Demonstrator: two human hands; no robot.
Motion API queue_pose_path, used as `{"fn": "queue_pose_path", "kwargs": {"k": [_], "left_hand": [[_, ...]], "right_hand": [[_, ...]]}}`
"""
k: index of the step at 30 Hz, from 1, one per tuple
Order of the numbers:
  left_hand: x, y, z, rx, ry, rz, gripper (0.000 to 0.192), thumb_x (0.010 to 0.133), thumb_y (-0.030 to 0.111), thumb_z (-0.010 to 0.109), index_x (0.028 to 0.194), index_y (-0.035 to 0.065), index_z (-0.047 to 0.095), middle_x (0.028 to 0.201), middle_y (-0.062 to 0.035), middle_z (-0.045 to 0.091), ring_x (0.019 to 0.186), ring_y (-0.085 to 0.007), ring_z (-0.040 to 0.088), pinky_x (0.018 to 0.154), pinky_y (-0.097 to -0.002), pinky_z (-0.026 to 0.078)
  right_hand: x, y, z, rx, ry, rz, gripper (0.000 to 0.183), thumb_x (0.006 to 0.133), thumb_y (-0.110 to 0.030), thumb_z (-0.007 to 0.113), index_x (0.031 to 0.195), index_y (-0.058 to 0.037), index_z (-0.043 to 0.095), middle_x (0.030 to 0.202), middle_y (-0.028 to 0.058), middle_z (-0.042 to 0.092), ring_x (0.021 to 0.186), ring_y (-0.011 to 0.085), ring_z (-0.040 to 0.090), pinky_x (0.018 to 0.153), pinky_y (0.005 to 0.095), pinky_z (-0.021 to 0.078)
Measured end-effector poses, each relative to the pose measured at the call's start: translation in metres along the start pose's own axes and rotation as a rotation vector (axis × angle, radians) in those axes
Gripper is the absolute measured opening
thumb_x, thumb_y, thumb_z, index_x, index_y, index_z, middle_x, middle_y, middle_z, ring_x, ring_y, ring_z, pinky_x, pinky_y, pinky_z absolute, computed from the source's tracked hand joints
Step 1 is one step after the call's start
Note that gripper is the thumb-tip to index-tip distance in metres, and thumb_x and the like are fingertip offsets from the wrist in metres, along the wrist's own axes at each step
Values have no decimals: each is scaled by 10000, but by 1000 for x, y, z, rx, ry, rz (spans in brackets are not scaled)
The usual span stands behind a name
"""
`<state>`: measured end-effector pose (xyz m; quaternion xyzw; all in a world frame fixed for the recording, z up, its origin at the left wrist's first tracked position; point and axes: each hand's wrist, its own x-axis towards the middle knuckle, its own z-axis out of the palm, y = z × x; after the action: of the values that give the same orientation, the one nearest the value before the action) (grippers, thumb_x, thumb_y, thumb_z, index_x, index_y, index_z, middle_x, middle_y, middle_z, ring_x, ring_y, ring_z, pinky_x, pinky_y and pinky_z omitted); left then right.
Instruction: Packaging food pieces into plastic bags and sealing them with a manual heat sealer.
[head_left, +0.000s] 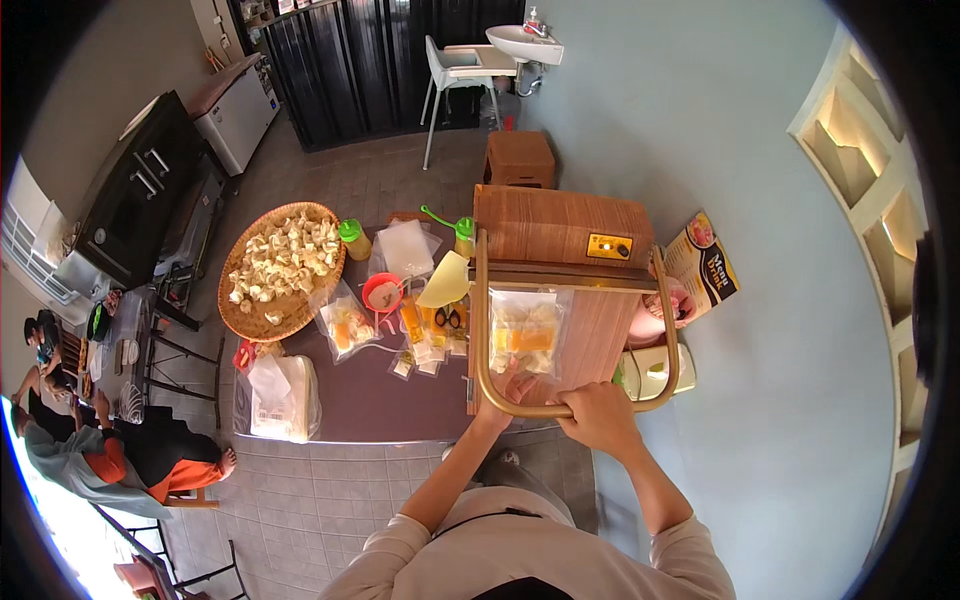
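My right hand (602, 420) is closed around the front bar of the brass-coloured frame handle (667, 352) on a wood-grain bag sealer (559, 221). A clear plastic bag (527, 330) of pale dumplings with an orange packet lies on the sealer's board, its top edge by the sealing bar (570, 279). Beneath the handle, my left hand (516, 391) reaches to the bag's bottom edge with fingers apart, touching or nearly touching it. A small lamp glows on the yellow control panel (609, 247).
Left on the table (375, 409) are a woven tray of dumplings (274, 319), a filled bag (346, 324), a red bowl (382, 292), scissors (448, 318), sauce packets (429, 360), green-capped bottles (355, 241) and a stack of bags (281, 401). A wall borders the right. People sit far left.
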<state>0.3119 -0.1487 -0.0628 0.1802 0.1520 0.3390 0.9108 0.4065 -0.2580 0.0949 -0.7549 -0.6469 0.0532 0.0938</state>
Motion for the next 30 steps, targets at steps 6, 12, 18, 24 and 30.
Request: {"fn": "queue_pose_path", "kwargs": {"k": [6, 12, 18, 24, 30], "left_hand": [[0, 0, -3, 6, 15, -12, 228, 844, 209, 572, 1014, 62, 533, 991, -46, 575, 916, -146, 571, 860, -335, 470], [-2, 0, -1, -11, 7, 3, 229, 841, 208, 576, 1019, 75, 522, 1011, -54, 559, 993, -158, 535, 868, -348, 468], [-2, -3, -4, 22, 71, -7, 431, 823, 237, 602, 1136, 26, 394, 1107, -94, 476, 1064, -190, 479, 900, -355, 451], [-2, 0, 0, 29, 46, -28, 517, 813, 255, 614, 1173, -7, 352, 1118, -113, 467, 1044, -189, 486, 898, -358, 446], [-5, 0, 3, 29, 58, -23, 424, 819, 263, 605, 1112, 10, 433, 1093, -103, 489, 1017, -185, 497, 895, -342, 445]], "right_hand": [[-1, -2, 0, -3, 12, 2, 99, 695, -223, 598, 687, -140, 653, 559, 78, 571, 533, 279, 567, 503, 372, 451], [-2, -4, -2, 5, 16, -2, 107, 684, -217, 593, 662, -122, 638, 551, 88, 565, 533, 284, 566, 501, 378, 448], [-2, -4, 0, 4, 36, -14, 104, 672, -208, 591, 654, -112, 628, 558, 92, 570, 533, 285, 566, 501, 375, 448], [-2, -5, -3, 4, 29, -13, 101, 677, -202, 587, 684, -118, 644, 566, 92, 574, 542, 282, 568, 505, 368, 450], [-3, -5, -8, 41, 97, -11, 82, 664, -181, 594, 669, -107, 629, 579, 81, 574, 549, 275, 566, 496, 370, 442]]}}
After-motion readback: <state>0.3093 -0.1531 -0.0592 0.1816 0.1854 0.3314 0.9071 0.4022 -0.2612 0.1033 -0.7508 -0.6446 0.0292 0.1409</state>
